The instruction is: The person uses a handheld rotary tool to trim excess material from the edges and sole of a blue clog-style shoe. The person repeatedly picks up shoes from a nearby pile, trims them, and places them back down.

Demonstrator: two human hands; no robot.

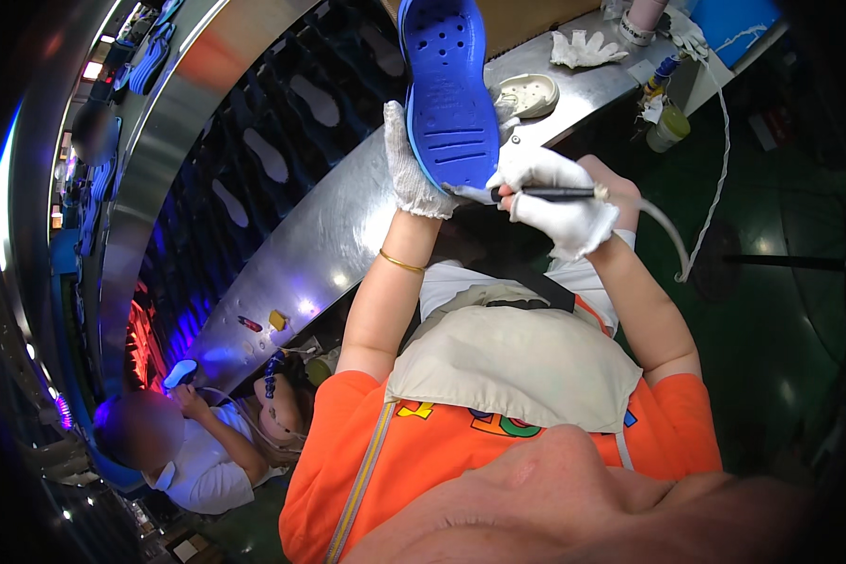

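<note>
My left hand [414, 174], in a white knit glove, grips the left edge of a blue shoe sole [451, 127] near its heel. The sole has round holes at the toe end and slots across the heel, and its inner face is toward me. In my right hand [566, 209], also in a white glove with some fingertips bare, is a slim black-handled pen-like tool [547, 194]. The tool's pale tip lies at the heel's lower edge; whether it touches cannot be made out. A pale hose [667, 230] trails rightward from the tool's back end.
On the metal bench [348, 226] lie a cream clog [528, 96] and a loose white glove [587, 49]. Left of it runs a dark conveyor [282, 113] bearing pale sole shapes. A co-worker [207, 456] at lower left holds a light blue sole [180, 373]. A yellowish cup [667, 128] hangs by the bench's right end.
</note>
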